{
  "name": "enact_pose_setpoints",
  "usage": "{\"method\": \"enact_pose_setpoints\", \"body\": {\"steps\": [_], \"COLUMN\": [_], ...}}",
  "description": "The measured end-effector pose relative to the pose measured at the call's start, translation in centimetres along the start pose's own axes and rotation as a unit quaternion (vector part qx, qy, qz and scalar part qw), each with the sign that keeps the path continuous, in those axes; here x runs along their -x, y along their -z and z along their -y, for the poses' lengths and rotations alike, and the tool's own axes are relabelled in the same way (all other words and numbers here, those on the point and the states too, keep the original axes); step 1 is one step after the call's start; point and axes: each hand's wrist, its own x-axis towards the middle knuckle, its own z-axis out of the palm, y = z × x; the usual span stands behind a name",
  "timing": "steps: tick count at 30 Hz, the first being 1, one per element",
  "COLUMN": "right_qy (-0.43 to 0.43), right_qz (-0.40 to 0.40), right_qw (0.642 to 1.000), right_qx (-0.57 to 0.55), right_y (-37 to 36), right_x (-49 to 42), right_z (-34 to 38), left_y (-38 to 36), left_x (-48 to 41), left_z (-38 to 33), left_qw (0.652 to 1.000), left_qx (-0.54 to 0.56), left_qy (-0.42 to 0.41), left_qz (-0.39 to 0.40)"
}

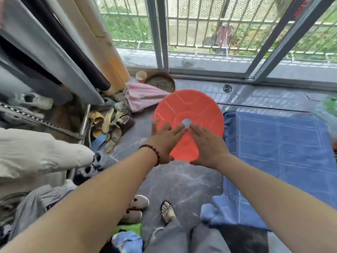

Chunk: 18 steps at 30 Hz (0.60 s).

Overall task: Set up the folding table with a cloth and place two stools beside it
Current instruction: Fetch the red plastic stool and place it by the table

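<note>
A round coral-red stool (195, 108) with a small grey disc at its centre stands just left of the table, seen from above. The blue checked cloth (277, 152) covers the folding table at the right and hangs over its near edge. My left hand (164, 141), with a bead bracelet on the wrist, lies flat on the stool's near-left part with fingers spread. My right hand (207, 145) rests flat on the seat beside it, fingertips at the grey disc. Only one stool is in view.
A heap of shoes (109, 123) and a pink cloth (144, 96) lie left of the stool. A clothes rack with hanging garments (54, 57) fills the left. A bowl (160, 82) and cup sit by the sliding glass door (206, 42). My sandalled foot (167, 210) stands on the grey floor.
</note>
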Motion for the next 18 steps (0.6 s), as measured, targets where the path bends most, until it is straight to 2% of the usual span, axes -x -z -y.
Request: {"method": "enact_pose_setpoints", "body": {"steps": [9, 18], "right_qy": [-0.025, -0.072], "right_qz": [0.044, 0.044], "right_qw": [0.999, 0.996], "right_qx": [-0.007, -0.042], "right_y": [-8.3, -22.1], "right_x": [-2.2, -5.1], "right_z": [-3.0, -7.1], "left_y": [-7.3, -19.0], "left_x": [-4.9, -12.4], "left_z": [-1.7, -4.1], "left_qw": [0.999, 0.995], "left_qx": [0.009, -0.012], "left_qy": [-0.034, -0.084], "left_qz": [0.020, 0.050]}}
